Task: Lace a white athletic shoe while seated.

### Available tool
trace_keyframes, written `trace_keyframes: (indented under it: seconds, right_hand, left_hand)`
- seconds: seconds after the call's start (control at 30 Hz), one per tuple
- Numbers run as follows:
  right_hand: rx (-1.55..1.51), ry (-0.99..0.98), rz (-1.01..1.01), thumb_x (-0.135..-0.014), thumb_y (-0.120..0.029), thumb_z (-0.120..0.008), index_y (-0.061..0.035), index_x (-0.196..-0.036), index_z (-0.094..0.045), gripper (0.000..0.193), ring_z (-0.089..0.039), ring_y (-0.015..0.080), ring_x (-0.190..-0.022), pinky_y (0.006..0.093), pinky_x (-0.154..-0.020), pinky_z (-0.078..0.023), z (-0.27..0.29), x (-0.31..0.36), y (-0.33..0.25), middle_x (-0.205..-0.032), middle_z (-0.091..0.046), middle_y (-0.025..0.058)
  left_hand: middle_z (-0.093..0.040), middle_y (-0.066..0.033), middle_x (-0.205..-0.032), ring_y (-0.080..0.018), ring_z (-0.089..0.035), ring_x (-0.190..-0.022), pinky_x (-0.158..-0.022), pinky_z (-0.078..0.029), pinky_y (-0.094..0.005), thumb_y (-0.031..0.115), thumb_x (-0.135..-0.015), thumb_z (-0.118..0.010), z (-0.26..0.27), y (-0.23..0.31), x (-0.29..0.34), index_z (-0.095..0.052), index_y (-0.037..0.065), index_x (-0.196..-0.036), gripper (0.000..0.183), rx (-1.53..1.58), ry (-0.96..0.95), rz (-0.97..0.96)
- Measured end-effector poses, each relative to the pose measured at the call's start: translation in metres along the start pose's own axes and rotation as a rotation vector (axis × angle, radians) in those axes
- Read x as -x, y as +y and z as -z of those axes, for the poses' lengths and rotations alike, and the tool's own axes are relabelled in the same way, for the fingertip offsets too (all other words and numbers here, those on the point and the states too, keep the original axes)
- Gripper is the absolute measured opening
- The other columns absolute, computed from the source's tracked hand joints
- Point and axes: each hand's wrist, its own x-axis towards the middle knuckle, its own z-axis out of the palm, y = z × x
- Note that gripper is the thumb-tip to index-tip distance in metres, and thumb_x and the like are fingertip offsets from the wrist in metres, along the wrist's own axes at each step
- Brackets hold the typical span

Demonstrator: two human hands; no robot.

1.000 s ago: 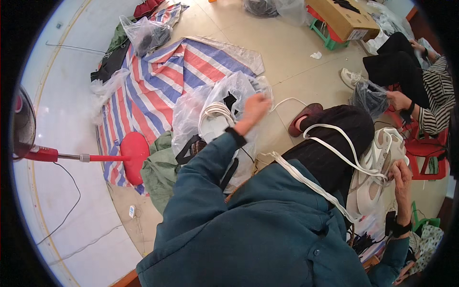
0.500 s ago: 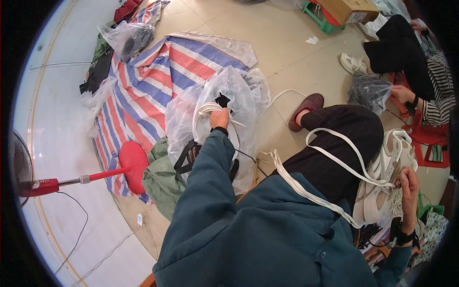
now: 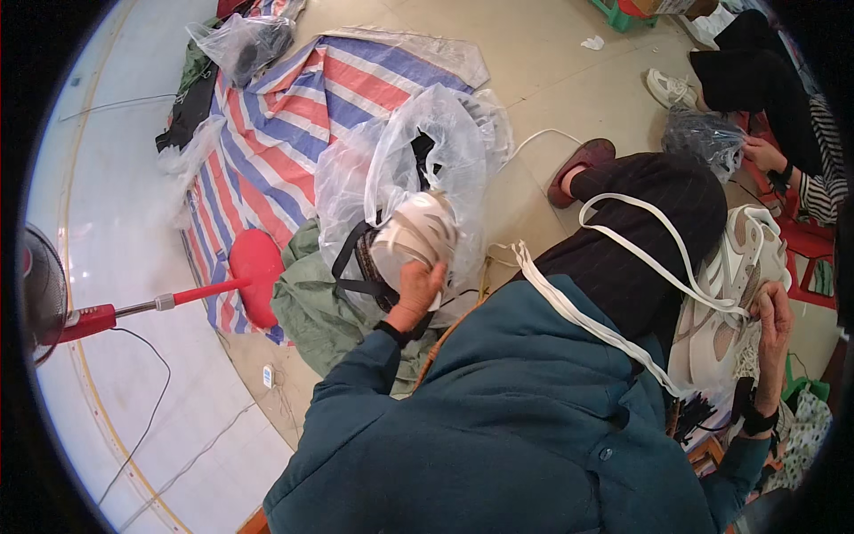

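Observation:
A white and beige sneaker (image 3: 416, 233) is in my left hand (image 3: 420, 289), its fingers wrapped round one end. It is at the near side of a clear plastic bag (image 3: 463, 133), beside a dark strap. On the right of my lap rests another white and beige sneaker (image 3: 747, 245). My right hand (image 3: 772, 316) is closed at its side, the fingers pinched where a white shoelace (image 3: 663, 218) comes back from a loop over my knee. What lies inside the pinch is mostly hidden. A bundle of white laces (image 3: 587, 325) lies across my lap.
A striped tarp (image 3: 267, 142) covers the floor ahead, with green cloth (image 3: 307, 289) at its near side. A fan with a red base (image 3: 253, 276) stands left. On the right, another person's hand (image 3: 765, 153) holds a dark plastic bag (image 3: 698, 141) near a red stool (image 3: 805, 254).
My left hand has drawn back toward me from the plastic bag, bringing the sneaker up out of it. My right hand stays by the lap sneaker. The whole view has shifted slightly.

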Motion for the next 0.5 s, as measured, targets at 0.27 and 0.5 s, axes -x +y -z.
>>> trace_keyframes:
  seconds: [0.27, 0.5]
  right_hand:
    - [-0.026, 0.050, 0.015, -0.103, -0.020, -0.045, -0.0048, -0.093, -0.052, 0.020, -0.044, 0.0068, -0.070, 0.0213, -0.064, -0.035, -0.004, 0.003, 0.001, -0.075, -0.047, -0.0023]
    - [-0.009, 0.048, -0.018, -0.102, -0.019, -0.046, -0.0050, -0.091, -0.052, 0.018, -0.043, 0.0065, -0.068, 0.0206, -0.062, -0.034, -0.003, 0.002, 0.004, -0.074, -0.045, -0.0030]
  left_hand:
    - [-0.060, -0.0258, -0.068, -0.0446, -0.061, -0.069, -0.063, -0.048, -0.0519, 0.028, -0.078, -0.069, -0.063, -0.026, 0.000, -0.061, -0.002, -0.065, 0.034, -0.259, -0.403, -0.147]
    - [-0.064, -0.0245, -0.069, -0.0392, -0.065, -0.066, -0.062, -0.054, -0.0465, 0.032, -0.077, -0.067, -0.093, -0.035, -0.035, -0.065, -0.003, -0.068, 0.036, -0.378, -0.617, -0.109]
